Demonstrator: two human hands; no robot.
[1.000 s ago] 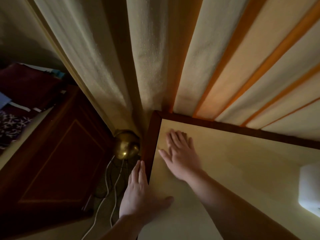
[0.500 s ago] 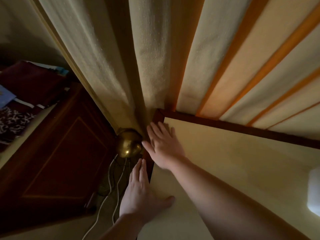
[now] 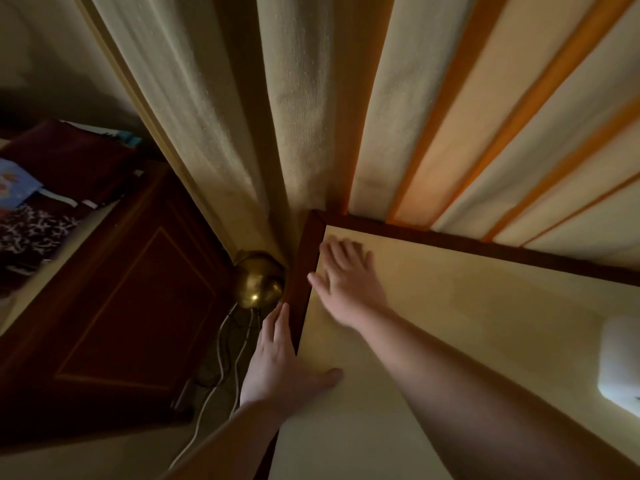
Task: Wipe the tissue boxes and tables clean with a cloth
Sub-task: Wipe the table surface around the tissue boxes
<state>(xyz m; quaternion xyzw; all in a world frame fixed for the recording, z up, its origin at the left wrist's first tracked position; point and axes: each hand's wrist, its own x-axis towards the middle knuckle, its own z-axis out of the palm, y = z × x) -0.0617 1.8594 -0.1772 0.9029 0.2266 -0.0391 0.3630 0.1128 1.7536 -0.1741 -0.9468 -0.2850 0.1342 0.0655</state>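
A table (image 3: 485, 323) with a pale yellow top and a dark brown rim fills the lower right. My right hand (image 3: 346, 282) lies flat on the top near its far left corner, fingers straight and blurred by motion. No cloth shows under or around it. My left hand (image 3: 277, 365) rests on the table's left edge, with the thumb on the top and the straight fingers along the brown rim. A white rounded object (image 3: 620, 365), perhaps a tissue box, sits at the right edge of view, cut off by the frame.
Cream and orange curtains (image 3: 304, 116) hang right behind the table. A brass ball (image 3: 258, 280) sits on the floor beside the table's corner, with cables (image 3: 221, 358) running from it. A dark wooden cabinet (image 3: 121, 323) stands to the left, with fabrics beyond it.
My right hand slid left over the table's corner rim, then back right onto the yellow top. My left hand has stayed on the left edge.
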